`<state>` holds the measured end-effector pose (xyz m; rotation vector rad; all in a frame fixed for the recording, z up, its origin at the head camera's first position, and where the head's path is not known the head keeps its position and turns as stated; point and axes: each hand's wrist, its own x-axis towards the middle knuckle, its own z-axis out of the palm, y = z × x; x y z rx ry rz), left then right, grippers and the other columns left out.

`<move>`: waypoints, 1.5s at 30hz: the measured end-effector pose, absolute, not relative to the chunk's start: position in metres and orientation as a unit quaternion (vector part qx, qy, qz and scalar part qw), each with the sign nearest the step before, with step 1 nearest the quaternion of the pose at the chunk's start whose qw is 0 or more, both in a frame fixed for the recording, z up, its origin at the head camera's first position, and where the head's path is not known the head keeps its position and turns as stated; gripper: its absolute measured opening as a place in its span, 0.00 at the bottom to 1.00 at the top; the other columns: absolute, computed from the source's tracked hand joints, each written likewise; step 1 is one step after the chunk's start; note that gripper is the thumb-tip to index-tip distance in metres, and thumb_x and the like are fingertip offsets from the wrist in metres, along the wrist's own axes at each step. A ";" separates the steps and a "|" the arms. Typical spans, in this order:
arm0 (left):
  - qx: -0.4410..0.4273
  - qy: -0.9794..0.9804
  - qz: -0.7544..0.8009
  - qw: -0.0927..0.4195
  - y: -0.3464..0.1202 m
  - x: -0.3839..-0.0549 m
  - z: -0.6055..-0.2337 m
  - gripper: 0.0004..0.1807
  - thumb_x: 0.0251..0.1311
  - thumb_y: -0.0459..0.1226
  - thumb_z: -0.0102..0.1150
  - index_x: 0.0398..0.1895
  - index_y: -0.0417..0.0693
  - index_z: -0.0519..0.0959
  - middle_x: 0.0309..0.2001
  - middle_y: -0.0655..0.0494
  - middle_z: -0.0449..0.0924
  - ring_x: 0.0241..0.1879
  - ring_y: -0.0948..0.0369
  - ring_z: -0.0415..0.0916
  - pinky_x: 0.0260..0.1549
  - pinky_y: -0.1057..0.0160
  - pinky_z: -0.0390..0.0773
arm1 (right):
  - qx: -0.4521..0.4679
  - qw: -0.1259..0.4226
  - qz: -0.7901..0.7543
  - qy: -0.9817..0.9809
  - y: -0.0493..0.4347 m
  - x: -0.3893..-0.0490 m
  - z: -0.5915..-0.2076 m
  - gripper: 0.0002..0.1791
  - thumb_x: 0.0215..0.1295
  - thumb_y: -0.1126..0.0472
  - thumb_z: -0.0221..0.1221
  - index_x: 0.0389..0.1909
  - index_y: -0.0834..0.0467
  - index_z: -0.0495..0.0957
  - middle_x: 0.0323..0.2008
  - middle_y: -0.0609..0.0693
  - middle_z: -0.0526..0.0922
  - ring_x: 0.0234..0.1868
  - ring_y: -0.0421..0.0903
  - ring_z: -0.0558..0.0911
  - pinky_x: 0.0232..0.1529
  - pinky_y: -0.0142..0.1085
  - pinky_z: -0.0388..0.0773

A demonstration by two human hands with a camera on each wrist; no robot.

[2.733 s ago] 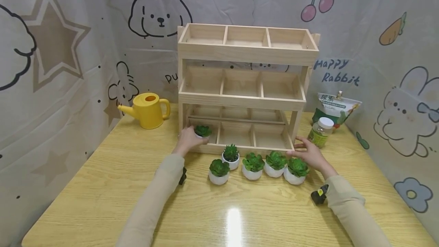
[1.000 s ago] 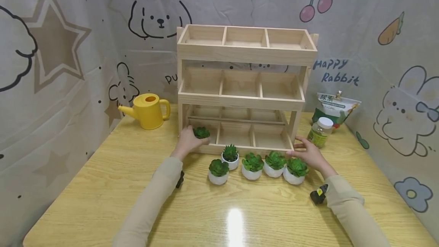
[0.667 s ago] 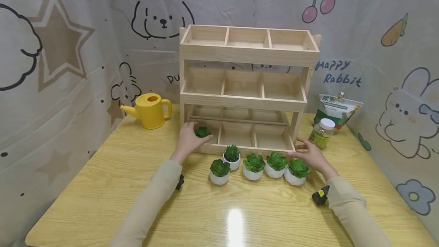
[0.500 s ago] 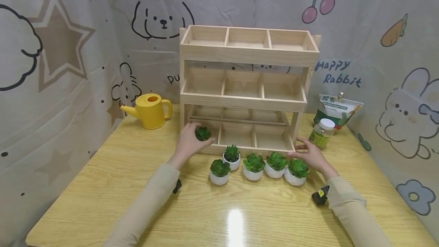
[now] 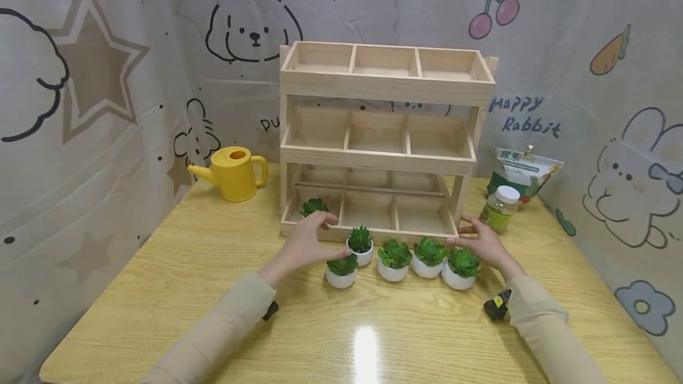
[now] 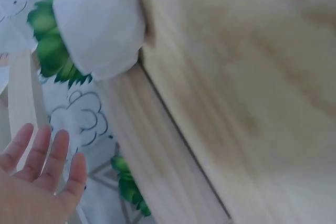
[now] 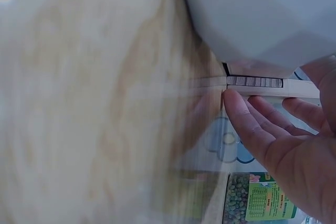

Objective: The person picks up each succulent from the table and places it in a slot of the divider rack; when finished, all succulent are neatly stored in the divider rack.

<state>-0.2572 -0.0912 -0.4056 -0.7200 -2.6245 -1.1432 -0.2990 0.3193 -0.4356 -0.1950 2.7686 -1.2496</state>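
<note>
A three-tier wooden rack point(image 5: 373, 159) stands on the table, each tier split into three compartments. One potted succulent point(image 5: 314, 207) sits in the bottom tier's left compartment. My left hand point(image 5: 306, 246) is just in front of that compartment, thumb and fingers spread and holding nothing. Its thumb overlaps the front-left succulent point(image 5: 340, 270); in the left wrist view, a white pot point(image 6: 100, 24) is close by. Straight fingers of my right hand point(image 5: 484, 244) touch the rack's lower right corner, beside the rightmost succulent point(image 5: 462, 266).
More potted succulents line the rack's front: a spiky one point(image 5: 360, 245), a leafy one point(image 5: 393, 259) and another point(image 5: 428, 256). A yellow watering can point(image 5: 235, 174) stands left. At right are a white-lidded jar point(image 5: 500, 208) and a clipped bag point(image 5: 522, 173). A patterned curtain backs the table.
My left hand has let go of the succulent in the bottom left compartment and moved right and nearer, towards the front-left pot. My right hand has stayed at the rack's corner.
</note>
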 end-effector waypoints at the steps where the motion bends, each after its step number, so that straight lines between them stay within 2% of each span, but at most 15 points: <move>1: -0.246 -0.888 -0.380 0.082 -0.091 -0.256 -0.407 0.37 0.41 0.51 0.76 0.53 0.41 0.75 0.50 0.45 0.78 0.49 0.51 0.75 0.49 0.49 0.77 | -0.064 0.049 -0.412 0.908 0.319 -0.299 -0.436 0.49 0.62 0.47 0.62 0.73 0.68 0.47 0.60 0.74 0.69 0.56 0.66 0.76 0.47 0.48 0.80; 9: -0.267 -0.902 -0.338 0.011 -0.094 -0.246 -0.417 0.43 0.38 0.54 0.76 0.58 0.44 0.72 0.53 0.50 0.76 0.50 0.55 0.74 0.50 0.54 0.76 | -0.064 0.045 -0.414 0.907 0.318 -0.298 -0.435 0.48 0.62 0.48 0.62 0.73 0.67 0.47 0.60 0.74 0.69 0.56 0.65 0.76 0.47 0.48 0.80; 16: -0.294 -0.895 -0.336 -0.033 -0.094 -0.248 -0.424 0.41 0.36 0.53 0.77 0.54 0.45 0.72 0.50 0.55 0.76 0.48 0.58 0.73 0.48 0.57 0.76 | -0.066 0.044 -0.410 0.909 0.318 -0.296 -0.433 0.49 0.63 0.48 0.62 0.73 0.68 0.47 0.60 0.74 0.68 0.57 0.67 0.75 0.48 0.50 0.80; 21: -0.312 -0.891 -0.327 -0.038 -0.094 -0.250 -0.426 0.39 0.35 0.49 0.78 0.53 0.46 0.72 0.49 0.56 0.76 0.48 0.59 0.74 0.49 0.57 0.76 | -0.067 0.041 -0.412 0.908 0.319 -0.296 -0.433 0.48 0.63 0.49 0.62 0.72 0.68 0.47 0.60 0.74 0.69 0.56 0.66 0.76 0.47 0.48 0.80; 31: -0.323 -0.883 -0.336 -0.057 -0.097 -0.251 -0.428 0.37 0.36 0.44 0.79 0.51 0.43 0.71 0.49 0.52 0.76 0.48 0.56 0.75 0.50 0.54 0.77 | -0.065 0.044 -0.419 0.905 0.318 -0.297 -0.434 0.48 0.62 0.49 0.62 0.73 0.67 0.48 0.59 0.74 0.69 0.56 0.65 0.76 0.46 0.47 0.80; 38: -0.324 -0.882 -0.336 -0.063 -0.097 -0.255 -0.429 0.36 0.35 0.39 0.79 0.50 0.41 0.72 0.48 0.51 0.78 0.46 0.55 0.77 0.49 0.56 0.78 | -0.064 0.040 -0.420 0.904 0.318 -0.299 -0.436 0.48 0.62 0.49 0.63 0.72 0.67 0.49 0.59 0.75 0.69 0.56 0.66 0.76 0.46 0.47 0.80; 45: -0.324 -0.883 -0.330 -0.077 -0.096 -0.261 -0.431 0.37 0.35 0.39 0.79 0.51 0.40 0.72 0.48 0.49 0.78 0.44 0.55 0.78 0.44 0.59 0.80 | -0.063 0.040 -0.420 0.904 0.319 -0.299 -0.437 0.48 0.62 0.49 0.63 0.72 0.68 0.49 0.59 0.75 0.69 0.56 0.66 0.75 0.46 0.47 0.80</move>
